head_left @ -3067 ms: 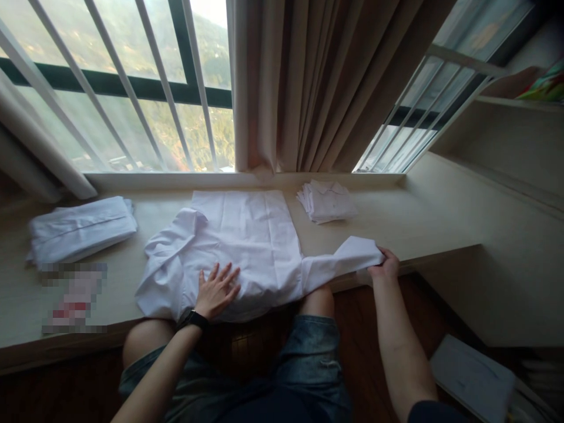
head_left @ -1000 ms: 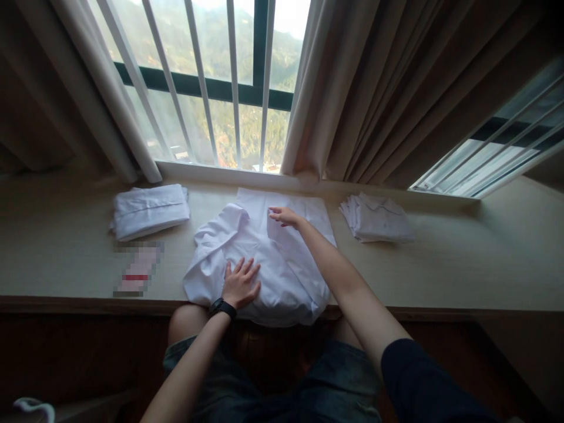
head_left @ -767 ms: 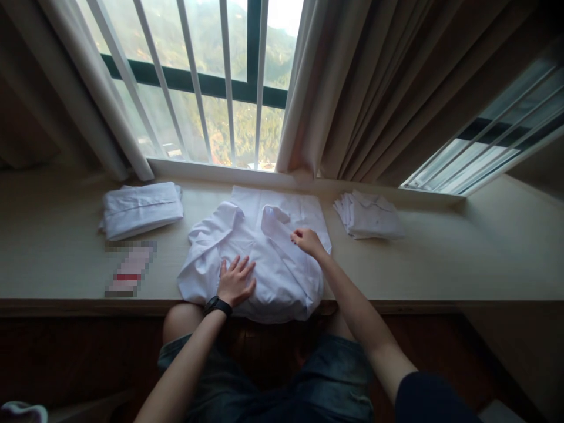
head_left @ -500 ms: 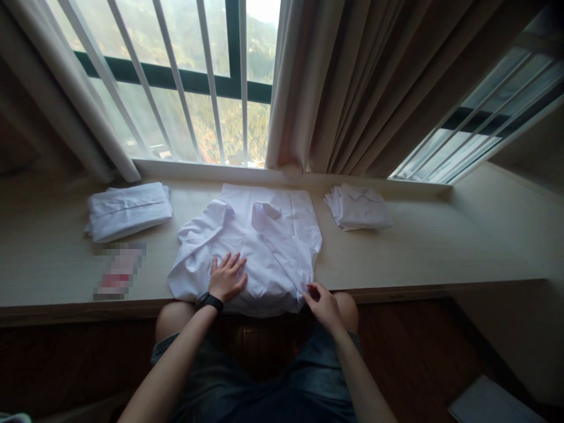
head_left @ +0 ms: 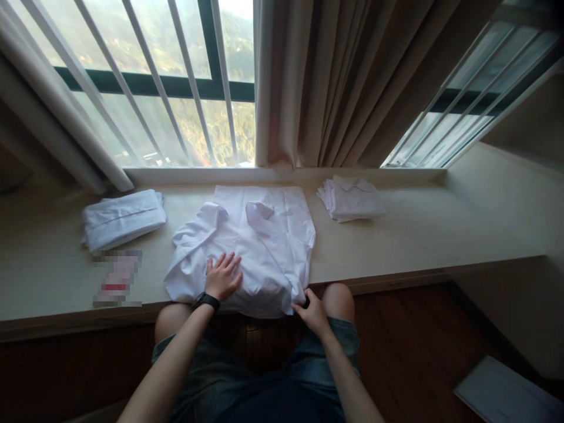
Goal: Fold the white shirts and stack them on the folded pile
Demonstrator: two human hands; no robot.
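A white shirt [head_left: 268, 252] lies spread on the ledge, its collar parted toward the window and its near edge hanging slightly over the front. My left hand [head_left: 223, 277] rests flat on the shirt's left part, fingers spread, with a black watch [head_left: 206, 301] on the wrist. At the shirt's near right corner, my right hand [head_left: 312, 308] pinches a bit of the fabric between thumb and fingers. The fingertips there are partly hidden by the cloth.
Folded white clothes [head_left: 126, 217] lie at the left of the ledge [head_left: 396, 235]. A smaller folded white stack [head_left: 351, 198] is at the right. Near the left front edge is a blurred pinkish item [head_left: 118, 277]. A curtain [head_left: 304, 88] and barred window stand behind.
My right hand has moved slightly toward me and left, drawing the shirt's near right corner with it. My left hand stays on the shirt. The camera view has tilted a little.
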